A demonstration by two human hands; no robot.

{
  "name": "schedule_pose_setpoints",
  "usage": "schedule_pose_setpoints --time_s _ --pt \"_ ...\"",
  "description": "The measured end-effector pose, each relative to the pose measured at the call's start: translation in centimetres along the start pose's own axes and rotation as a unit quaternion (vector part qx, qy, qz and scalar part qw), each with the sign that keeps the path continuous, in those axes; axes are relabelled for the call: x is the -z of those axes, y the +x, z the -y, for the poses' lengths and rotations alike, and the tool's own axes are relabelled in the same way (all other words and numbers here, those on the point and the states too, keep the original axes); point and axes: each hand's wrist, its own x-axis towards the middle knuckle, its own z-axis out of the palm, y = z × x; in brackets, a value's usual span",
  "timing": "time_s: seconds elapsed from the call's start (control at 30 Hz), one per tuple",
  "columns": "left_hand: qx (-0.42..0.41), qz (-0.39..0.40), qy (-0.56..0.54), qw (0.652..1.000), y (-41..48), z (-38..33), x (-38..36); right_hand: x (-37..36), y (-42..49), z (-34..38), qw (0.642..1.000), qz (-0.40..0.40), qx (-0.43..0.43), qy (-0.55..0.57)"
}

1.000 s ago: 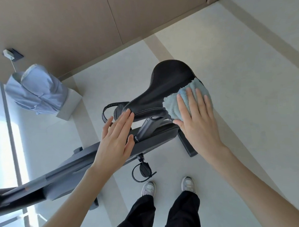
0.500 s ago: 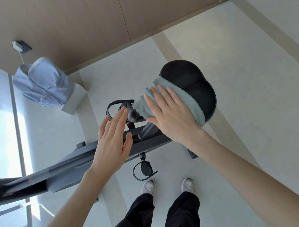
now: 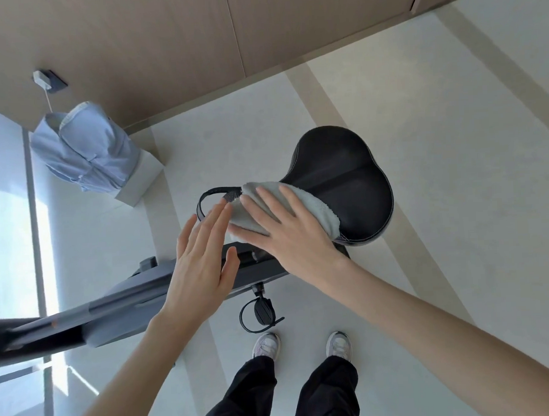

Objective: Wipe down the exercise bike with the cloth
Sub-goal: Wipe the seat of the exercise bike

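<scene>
— What lies nearest?

— Two pale shoes at six o'clock on the floor, with a black pedal just beyond them.

— And the hands?

— The left hand, fingers straight and holding nothing, hangs over the grey exercise bike, its fingertips by the cloth. The right hand lies flat with fingers spread, pressing the cloth onto the narrow nose of the saddle.

— Farther off?

— At ten o'clock, a blue shirt is draped over a white box by the wooden wall.

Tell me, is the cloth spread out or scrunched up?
Spread out: the cloth drapes over the saddle, pressed under the flat right hand.
</scene>
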Motion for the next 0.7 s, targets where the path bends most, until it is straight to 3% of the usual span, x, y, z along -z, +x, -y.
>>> schedule_pose_setpoints --time_s 0.37,0.57,0.7 --pt "-0.018 0.022 0.041 0.999 1.9 -4.5 -1.8 1.2 -8.0 -4.1 0.970 0.033 -0.216 0.103" --pt "0.021 0.011 0.062 0.998 2.5 -5.6 -1.8 1.4 -5.2 -4.2 0.950 0.041 -0.276 0.137" --pt "0.070 0.001 0.042 0.997 2.6 -6.6 -2.1 1.2 -2.7 -5.6 0.945 0.080 -0.265 0.172"
